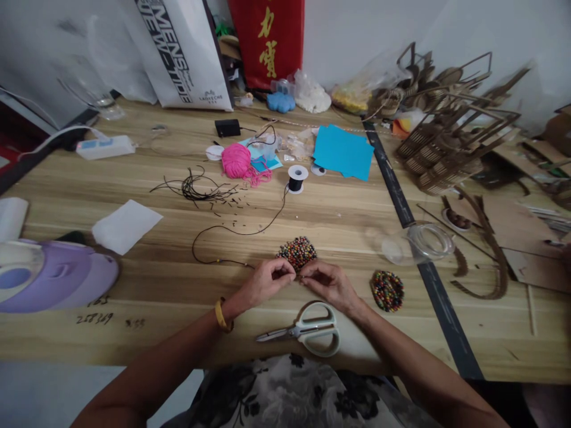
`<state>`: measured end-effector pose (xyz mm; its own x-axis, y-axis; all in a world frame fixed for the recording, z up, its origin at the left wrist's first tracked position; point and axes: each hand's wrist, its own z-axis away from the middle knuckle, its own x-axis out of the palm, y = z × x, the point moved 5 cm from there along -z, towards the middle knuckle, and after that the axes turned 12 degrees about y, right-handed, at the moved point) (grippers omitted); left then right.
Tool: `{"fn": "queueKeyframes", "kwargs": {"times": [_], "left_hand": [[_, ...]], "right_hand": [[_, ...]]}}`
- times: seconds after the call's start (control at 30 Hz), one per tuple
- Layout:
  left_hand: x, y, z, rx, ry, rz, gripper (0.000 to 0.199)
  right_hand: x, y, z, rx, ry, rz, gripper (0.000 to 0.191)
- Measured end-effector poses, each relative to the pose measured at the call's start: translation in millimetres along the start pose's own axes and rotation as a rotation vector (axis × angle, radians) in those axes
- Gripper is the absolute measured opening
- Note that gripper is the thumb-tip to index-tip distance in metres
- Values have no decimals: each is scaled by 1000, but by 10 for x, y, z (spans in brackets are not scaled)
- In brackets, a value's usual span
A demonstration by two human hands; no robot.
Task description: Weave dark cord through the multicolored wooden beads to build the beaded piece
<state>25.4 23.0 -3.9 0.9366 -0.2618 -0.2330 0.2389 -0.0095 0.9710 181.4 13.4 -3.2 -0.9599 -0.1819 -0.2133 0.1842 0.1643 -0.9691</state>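
Observation:
My left hand [270, 282] is closed in a pinch on the black cord [193, 246], which runs in a loose curve from a white spool [297, 178] to these fingers. A few small beads are threaded along the cord. Close by, the fingertips of my right hand [329, 285] press together on a tiny thing that looks like a bead. Just beyond both hands lies a pile of multicoloured beads [298, 251]. Scissors [307, 330] with pale handles rest between my forearms, and a coiled beaded string [387, 291] is right of my right hand.
Black cord pieces [196, 187], pink yarn [236, 160] and blue sheets [343, 151] lie farther back. A purple appliance [75, 276] and white paper [128, 227] are at left. At right are clear tubing [430, 241] and brown woven baskets [439, 148]. Bags stand along the wall.

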Motion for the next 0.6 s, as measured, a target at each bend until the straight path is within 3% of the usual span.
{"fn": "queueKeyframes", "kwargs": {"times": [0.3, 0.6], "left_hand": [[-6, 15, 9, -22, 21, -4, 8], [1, 21, 9, -21, 21, 9, 11]], "right_hand": [[31, 85, -4, 189, -1, -283, 23], [43, 69, -7, 216, -44, -275, 18]]}}
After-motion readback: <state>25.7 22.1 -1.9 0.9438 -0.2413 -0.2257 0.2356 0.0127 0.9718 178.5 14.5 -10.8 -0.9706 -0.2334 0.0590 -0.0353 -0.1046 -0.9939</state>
